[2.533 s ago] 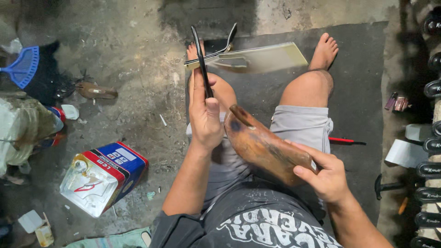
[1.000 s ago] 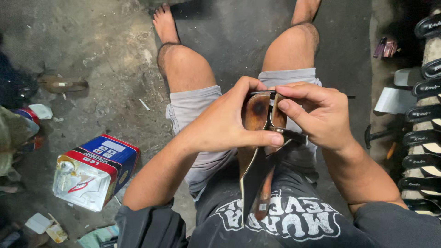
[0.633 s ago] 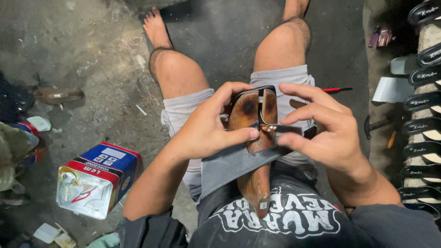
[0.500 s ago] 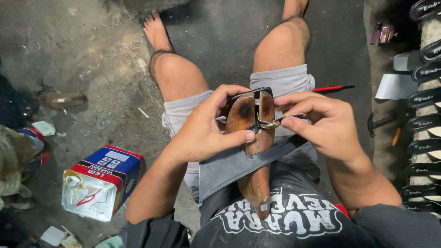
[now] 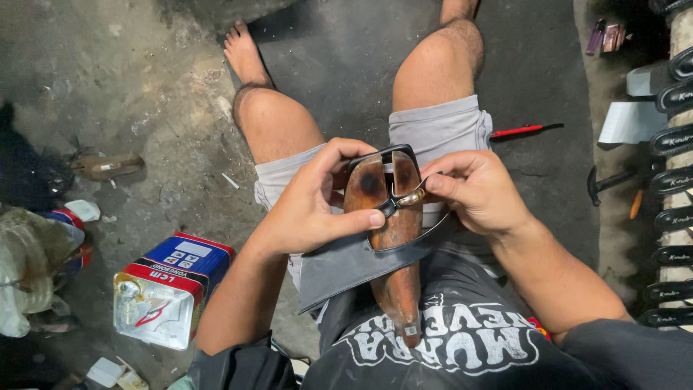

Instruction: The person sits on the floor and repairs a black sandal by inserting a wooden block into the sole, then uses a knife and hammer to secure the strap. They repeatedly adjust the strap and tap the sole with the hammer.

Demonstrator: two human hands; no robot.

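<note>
Over my lap, my left hand (image 5: 314, 206) gripped the wooden shoe last (image 5: 386, 231) while my right hand (image 5: 473, 191) pinched a black strap (image 5: 395, 180) against it, grey leather piece (image 5: 354, 263) underneath.

On the grey shorts (image 5: 440, 130) rests a brown wooden form (image 5: 393, 238) blotched with dark stains, crossed by a black strap (image 5: 361, 260). Left of the shorts stands a blue, red and silver tin (image 5: 173, 285). Right of them lies a red-handled tool (image 5: 516, 131).
</note>
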